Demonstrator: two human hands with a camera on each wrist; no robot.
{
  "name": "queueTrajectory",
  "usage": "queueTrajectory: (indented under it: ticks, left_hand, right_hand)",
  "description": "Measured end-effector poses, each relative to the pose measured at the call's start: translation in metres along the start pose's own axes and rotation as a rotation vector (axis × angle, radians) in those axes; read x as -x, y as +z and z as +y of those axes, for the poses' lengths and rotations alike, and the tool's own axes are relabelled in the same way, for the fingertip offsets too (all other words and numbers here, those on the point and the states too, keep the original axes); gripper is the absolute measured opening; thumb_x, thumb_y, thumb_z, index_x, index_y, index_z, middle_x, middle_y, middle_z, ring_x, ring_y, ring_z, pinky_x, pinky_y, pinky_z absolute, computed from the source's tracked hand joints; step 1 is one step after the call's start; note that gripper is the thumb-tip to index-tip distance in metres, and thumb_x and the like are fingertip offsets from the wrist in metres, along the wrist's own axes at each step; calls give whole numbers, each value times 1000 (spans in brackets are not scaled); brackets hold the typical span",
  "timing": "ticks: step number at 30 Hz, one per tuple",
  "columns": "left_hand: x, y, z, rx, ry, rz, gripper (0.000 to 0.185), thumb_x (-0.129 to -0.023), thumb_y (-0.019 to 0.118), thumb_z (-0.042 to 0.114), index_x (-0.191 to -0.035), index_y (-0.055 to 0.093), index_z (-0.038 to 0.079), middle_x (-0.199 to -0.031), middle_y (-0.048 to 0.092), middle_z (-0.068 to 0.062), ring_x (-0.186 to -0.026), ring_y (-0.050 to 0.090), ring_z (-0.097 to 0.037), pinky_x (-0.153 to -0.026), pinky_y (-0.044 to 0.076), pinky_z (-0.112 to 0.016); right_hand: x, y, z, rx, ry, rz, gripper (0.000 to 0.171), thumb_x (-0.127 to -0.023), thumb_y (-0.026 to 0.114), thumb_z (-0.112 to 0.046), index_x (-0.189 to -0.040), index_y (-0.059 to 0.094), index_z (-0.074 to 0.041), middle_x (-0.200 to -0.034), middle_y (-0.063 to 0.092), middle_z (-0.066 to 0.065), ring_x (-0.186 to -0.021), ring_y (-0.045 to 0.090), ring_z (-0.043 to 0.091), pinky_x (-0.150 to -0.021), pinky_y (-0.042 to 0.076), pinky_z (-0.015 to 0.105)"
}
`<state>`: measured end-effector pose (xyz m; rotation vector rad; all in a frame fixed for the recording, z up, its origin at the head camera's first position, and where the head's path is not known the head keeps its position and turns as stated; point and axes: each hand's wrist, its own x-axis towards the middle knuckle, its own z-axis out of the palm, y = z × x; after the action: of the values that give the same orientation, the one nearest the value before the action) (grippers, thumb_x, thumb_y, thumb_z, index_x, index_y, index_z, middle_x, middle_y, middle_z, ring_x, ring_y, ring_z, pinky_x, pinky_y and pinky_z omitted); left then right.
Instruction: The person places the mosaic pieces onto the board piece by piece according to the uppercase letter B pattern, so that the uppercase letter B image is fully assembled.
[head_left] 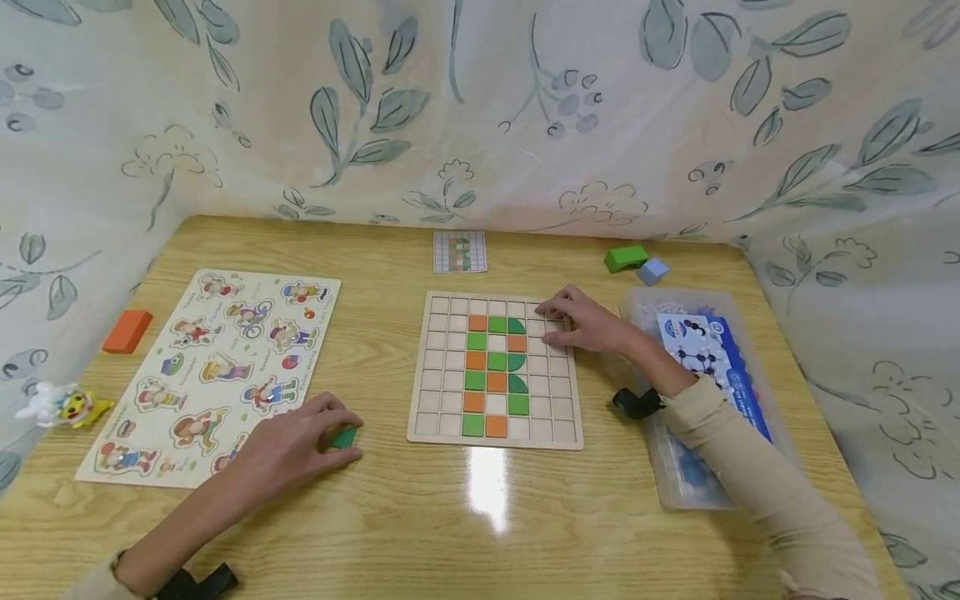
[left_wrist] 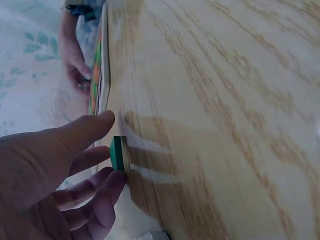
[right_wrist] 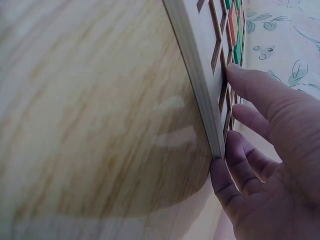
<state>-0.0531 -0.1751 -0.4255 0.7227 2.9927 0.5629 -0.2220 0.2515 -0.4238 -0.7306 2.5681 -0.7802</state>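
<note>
My left hand [head_left: 296, 446] is low over the table, left of the grid board. A green tile [head_left: 345, 437] lies between its thumb and fingers. In the left wrist view the green tile [left_wrist: 117, 153] has a fingertip at one end, while the thumb tip stands a little apart from it. The wooden grid board [head_left: 446, 442] carries orange, green and white squares and several dark green rounded tiles. On the board's far right part rests my right hand [head_left: 588, 321], fingers spread and bent. In the right wrist view one fingertip touches the edge of the grid board [right_wrist: 192, 75].
A small pattern card [head_left: 460, 252] lies behind the board. At left are a picture puzzle board [head_left: 247, 358], an orange block [head_left: 127, 332] and a small yellow-and-white toy [head_left: 71, 406]. A clear box [head_left: 675, 487] stands at right, with green [head_left: 626, 258] and blue [head_left: 652, 271] blocks behind it.
</note>
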Motion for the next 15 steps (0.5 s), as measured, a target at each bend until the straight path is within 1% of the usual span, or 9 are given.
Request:
queueTrajectory:
  ticks: [4, 11, 15]
  left_hand:
    - [0, 0, 0, -4, -12, -4, 26, -77, 80, 38, -98, 73, 25, -97, 59, 9, -61, 39, 7, -48, 33, -15]
    - [1, 1, 2, 36, 12, 13, 22, -78, 80, 32, -98, 72, 25, -96, 59, 10, -62, 41, 6, -51, 35, -15]
    - [1, 2, 3, 36, 18, 28, 22, -78, 81, 29, -97, 73, 24, -94, 59, 10, -62, 43, 6, -52, 36, -15]
  right_hand:
    - [0, 1, 0, -4, 5, 0, 47, -92, 66, -22, -135, 54, -6, -119, 43, 16, -112, 49, 29, -91, 40, 43]
    - [0, 0, -1, -3, 21, -5, 48, -92, 67, -23, -135, 54, -6, -120, 43, 16, -109, 48, 28, -91, 39, 42]
    - [0, 0, -1, -3, 22, -6, 49, -92, 67, -23, -135, 54, -6, -120, 43, 16, -110, 48, 28, -91, 39, 42]
